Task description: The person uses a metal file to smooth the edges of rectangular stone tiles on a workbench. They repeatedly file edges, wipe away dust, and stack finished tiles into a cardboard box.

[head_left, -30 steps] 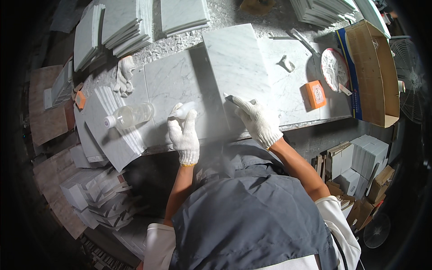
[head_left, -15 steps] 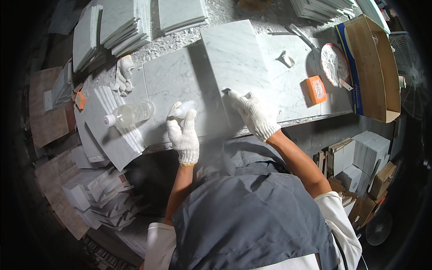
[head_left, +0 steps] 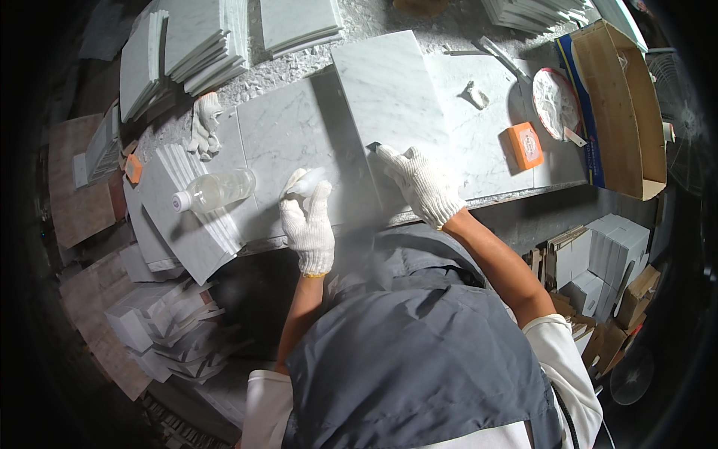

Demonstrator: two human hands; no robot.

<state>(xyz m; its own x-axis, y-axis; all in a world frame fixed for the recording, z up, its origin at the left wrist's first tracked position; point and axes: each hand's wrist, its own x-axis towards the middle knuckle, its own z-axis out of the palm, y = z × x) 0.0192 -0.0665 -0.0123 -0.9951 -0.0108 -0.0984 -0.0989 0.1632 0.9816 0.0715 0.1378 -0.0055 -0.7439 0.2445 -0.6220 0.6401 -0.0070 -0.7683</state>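
A white and grey marble tile [head_left: 396, 90] lies at a slant across the bench in front of me. My right hand [head_left: 421, 179], in a white knit glove, is closed at the tile's near left edge. A small dark tip [head_left: 373, 147] sticks out past its fingertips; the rest of that object is hidden, and I cannot make out its kind. To the left, my gloved left hand [head_left: 307, 224] holds a small translucent white bottle [head_left: 308, 182], lying on its side between thumb and fingers above the bench's marble surface [head_left: 288, 135].
A clear bottle [head_left: 217, 191] lies on stacked tiles at left, near a loose white glove [head_left: 205, 123]. At right are an orange box [head_left: 525, 147], a round dish of white paste [head_left: 556, 103], a crumpled white scrap [head_left: 476, 96] and an open carton [head_left: 624, 120]. Tile stacks [head_left: 202, 37] stand behind.
My left hand has tilted slightly and shifted a little to the right with the small bottle. My right hand stays at the tile's edge, with barely any movement.
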